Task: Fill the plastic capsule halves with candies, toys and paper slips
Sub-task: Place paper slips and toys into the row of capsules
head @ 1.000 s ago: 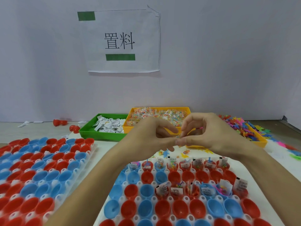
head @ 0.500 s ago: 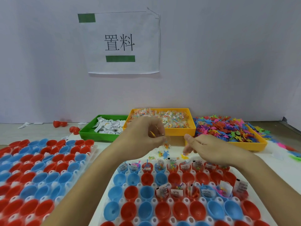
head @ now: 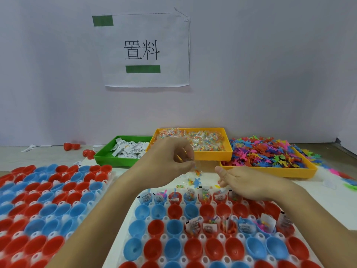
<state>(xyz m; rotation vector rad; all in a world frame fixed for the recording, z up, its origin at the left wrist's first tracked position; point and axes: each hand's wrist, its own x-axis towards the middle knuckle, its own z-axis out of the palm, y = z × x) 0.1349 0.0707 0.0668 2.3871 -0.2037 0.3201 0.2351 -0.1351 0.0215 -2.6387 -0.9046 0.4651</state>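
The left hand [head: 172,157] hangs above the table in front of the yellow candy bin [head: 212,154], its fingers curled in on a small clear candy packet [head: 197,171] that dangles below the fingertips; the hand is blurred, so how many packets it holds is hard to tell. The right hand [head: 245,182] lies low over the far row of the white tray [head: 133,207], palm down, fingers bent downward and thumb stretched toward the left hand; whether it pinches anything I cannot tell. That tray holds red and blue capsule halves [head: 173,227]: the far row and part of the third row already contain paper slips, candies and small toys, while the other cups are bare. A few loose candies and a blue toy [head: 196,181] lie on the table between the tray and the bins. Behind stand a green bin of paper slips [head: 108,159] and a second yellow bin heaped with colourful toys [head: 270,172]. Another tray of capsule halves [head: 48,200] sits to the left.
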